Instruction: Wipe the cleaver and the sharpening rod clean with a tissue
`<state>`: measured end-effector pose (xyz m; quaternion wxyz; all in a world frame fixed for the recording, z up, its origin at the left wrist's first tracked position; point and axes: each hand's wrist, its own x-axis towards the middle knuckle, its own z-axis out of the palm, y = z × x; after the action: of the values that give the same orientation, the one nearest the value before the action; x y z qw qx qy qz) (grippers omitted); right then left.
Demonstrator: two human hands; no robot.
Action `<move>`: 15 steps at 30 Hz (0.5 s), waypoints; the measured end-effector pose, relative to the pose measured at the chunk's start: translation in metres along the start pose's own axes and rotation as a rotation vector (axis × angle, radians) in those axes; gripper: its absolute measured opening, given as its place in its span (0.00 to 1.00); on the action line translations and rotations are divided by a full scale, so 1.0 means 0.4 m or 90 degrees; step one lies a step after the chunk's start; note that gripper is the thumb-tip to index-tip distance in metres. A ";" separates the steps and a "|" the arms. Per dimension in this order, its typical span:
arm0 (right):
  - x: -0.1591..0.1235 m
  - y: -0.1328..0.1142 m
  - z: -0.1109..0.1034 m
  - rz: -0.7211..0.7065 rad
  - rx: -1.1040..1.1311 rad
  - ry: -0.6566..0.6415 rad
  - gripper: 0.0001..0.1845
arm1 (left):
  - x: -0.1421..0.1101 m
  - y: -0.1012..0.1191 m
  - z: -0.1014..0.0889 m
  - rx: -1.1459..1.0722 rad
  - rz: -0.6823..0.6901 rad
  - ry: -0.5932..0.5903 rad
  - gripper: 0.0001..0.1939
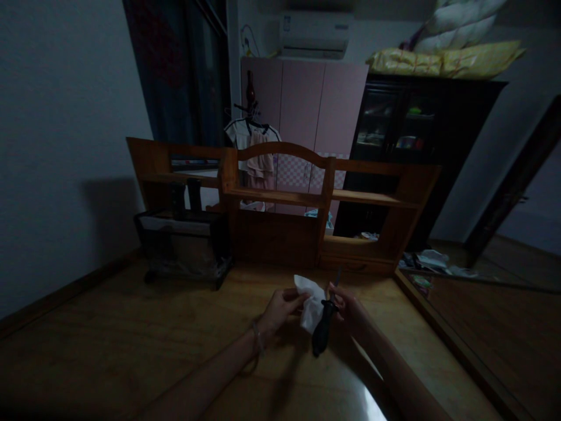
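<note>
My left hand (280,308) pinches a crumpled white tissue (310,304) above the wooden desk (131,345). My right hand (348,307) grips a knife with a black handle (323,332); the handle points toward me and the thin blade (336,279) points up and away. The tissue touches the knife near where blade and handle meet. A thin bracelet circles my left wrist (258,336).
A wooden desk hutch (307,199) with open shelves stands at the desk's far edge. A dark rack (184,240) sits at the back left. Beyond are a pink wardrobe (315,99), a dark glass cabinet (403,128) and an air conditioner (315,35). The room is dim.
</note>
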<state>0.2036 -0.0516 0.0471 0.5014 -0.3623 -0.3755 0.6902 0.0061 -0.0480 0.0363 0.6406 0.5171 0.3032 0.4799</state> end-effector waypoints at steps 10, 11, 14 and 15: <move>-0.002 0.012 0.007 -0.060 -0.070 0.046 0.16 | -0.007 -0.002 0.007 0.031 -0.023 -0.046 0.23; -0.005 0.008 0.009 -0.063 -0.074 0.053 0.16 | -0.009 0.001 0.008 0.031 -0.025 -0.047 0.23; -0.010 -0.004 0.014 -0.061 -0.066 0.048 0.16 | -0.013 0.005 0.010 0.028 -0.029 -0.047 0.22; -0.010 -0.008 0.014 -0.058 -0.059 0.036 0.16 | -0.012 0.004 0.009 0.023 -0.029 -0.048 0.22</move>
<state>0.2010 -0.0557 0.0531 0.5256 -0.3872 -0.4088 0.6378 0.0071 -0.0538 0.0383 0.6531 0.5389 0.2994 0.4398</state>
